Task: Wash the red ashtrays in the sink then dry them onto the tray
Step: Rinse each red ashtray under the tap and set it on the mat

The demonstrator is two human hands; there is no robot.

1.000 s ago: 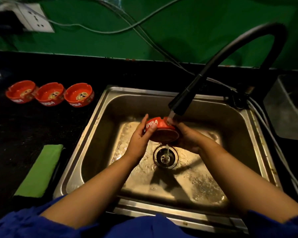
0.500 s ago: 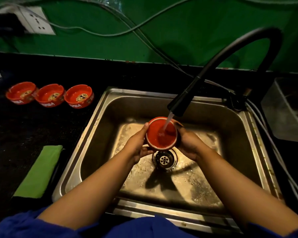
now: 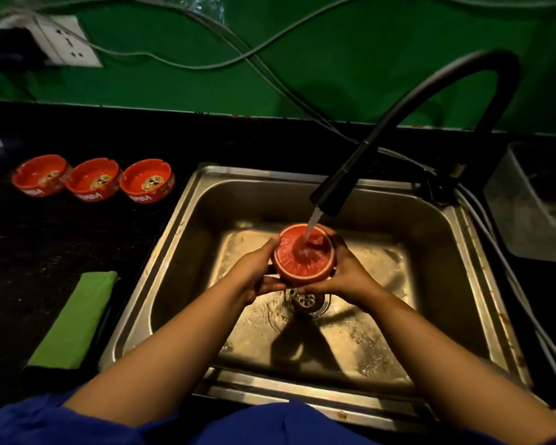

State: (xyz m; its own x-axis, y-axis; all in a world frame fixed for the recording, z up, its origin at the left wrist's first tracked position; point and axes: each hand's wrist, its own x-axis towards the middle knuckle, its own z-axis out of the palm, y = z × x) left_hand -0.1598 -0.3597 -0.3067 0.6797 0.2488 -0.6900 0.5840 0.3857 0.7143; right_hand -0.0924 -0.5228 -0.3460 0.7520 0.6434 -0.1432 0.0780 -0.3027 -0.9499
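Head view: a black faucet (image 3: 331,194) arcs in from two o'clock, its stream falling across the red ashtray (image 3: 304,255); three other ashtrays (image 3: 40,176) (image 3: 93,178) (image 3: 148,181) sit in a row on the dark counter at ten o'clock, a green cloth (image 3: 74,319) at eight, a clear tub (image 3: 533,200) at three; over the drain (image 3: 307,300) of the steel sink (image 3: 180,226), the left hand (image 3: 254,274) curls round the red ashtray's nine o'clock side and the right hand (image 3: 347,274) round its three o'clock side, fingers underneath; its flat, pale-rimmed red face tilts upward, wet.

Blue garment (image 3: 264,425) along the lower edge, matching blue sleeves (image 3: 29,419) — forearms (image 3: 174,342) bare, left hand (image 3: 254,277) and right hand (image 3: 347,279) bare
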